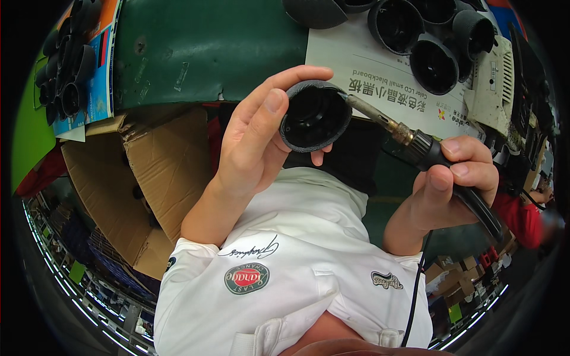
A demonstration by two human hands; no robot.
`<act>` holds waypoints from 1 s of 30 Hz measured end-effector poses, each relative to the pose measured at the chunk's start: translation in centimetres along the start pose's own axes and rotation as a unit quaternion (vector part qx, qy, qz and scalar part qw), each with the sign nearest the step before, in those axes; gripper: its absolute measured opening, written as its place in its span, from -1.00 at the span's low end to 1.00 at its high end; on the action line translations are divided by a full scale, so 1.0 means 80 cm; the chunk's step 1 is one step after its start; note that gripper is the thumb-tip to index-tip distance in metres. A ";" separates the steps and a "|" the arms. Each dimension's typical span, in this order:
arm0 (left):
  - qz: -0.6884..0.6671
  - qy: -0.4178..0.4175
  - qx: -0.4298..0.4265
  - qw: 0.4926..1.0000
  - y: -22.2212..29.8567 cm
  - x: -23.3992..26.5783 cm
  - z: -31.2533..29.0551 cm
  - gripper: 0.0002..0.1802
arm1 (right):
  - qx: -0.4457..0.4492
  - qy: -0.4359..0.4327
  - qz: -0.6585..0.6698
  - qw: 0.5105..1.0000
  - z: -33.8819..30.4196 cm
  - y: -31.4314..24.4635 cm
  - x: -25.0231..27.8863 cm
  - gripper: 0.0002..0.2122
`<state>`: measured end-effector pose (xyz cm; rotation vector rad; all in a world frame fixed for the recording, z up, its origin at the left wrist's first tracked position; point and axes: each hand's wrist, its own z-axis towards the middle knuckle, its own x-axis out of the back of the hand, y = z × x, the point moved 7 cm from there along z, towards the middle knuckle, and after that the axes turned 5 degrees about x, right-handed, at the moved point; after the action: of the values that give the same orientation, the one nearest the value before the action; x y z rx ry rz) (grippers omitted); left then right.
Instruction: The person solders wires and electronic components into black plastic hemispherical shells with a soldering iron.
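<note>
My left hand (pixel 255 127) is closed around a round black plastic cup (pixel 314 121), its hollow side turned up toward me. Between the fingers of my right hand (pixel 460 178) is the black handle of a soldering iron (pixel 424 148). The iron's metal tip touches or nearly touches the cup's upper right rim; the exact contact is too small to tell. A dark cable runs down from near my right arm.
More black cups (pixel 436 62) stand at the upper right on a printed white sheet (pixel 356 89), beside a pale vented box (pixel 499 89). Dark parts (pixel 68 77) lie on the far left. An open cardboard box (pixel 166 160) is left of my lap, below the green tabletop (pixel 208 47).
</note>
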<state>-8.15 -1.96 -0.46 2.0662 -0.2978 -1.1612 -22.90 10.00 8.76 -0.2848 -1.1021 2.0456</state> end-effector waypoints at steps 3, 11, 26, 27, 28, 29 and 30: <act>0.007 -0.002 -0.004 1.000 0.001 0.000 -0.001 -0.36 | -0.007 0.007 -0.003 1.000 0.000 0.001 0.001 -0.68; 0.012 -0.002 -0.007 1.000 0.000 0.000 0.000 -0.37 | -0.005 0.010 -0.011 1.000 -0.002 0.000 -0.001 -0.69; -0.005 -0.011 -0.007 1.000 -0.001 0.000 -0.001 -0.37 | -0.037 0.042 0.002 0.998 -0.012 0.004 0.000 -0.71; -0.014 -0.008 -0.012 1.000 -0.001 0.001 -0.001 -0.37 | -0.038 0.039 -0.003 0.999 -0.011 0.004 0.000 -0.71; -0.023 -0.005 -0.017 1.000 0.000 0.001 -0.001 -0.38 | -0.039 0.037 -0.008 0.999 -0.011 0.005 -0.001 -0.72; -0.023 -0.006 -0.018 1.000 0.001 0.001 -0.001 -0.38 | -0.038 0.036 -0.008 0.999 -0.013 0.005 0.001 -0.72; -0.028 -0.014 -0.010 0.999 0.000 0.001 -0.001 -0.34 | -0.059 0.047 0.006 0.997 -0.019 0.009 0.007 -0.72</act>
<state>-8.02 -1.96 -0.45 2.0540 -0.2423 -1.2220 -22.88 11.07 7.36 -0.4438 -1.1674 1.9610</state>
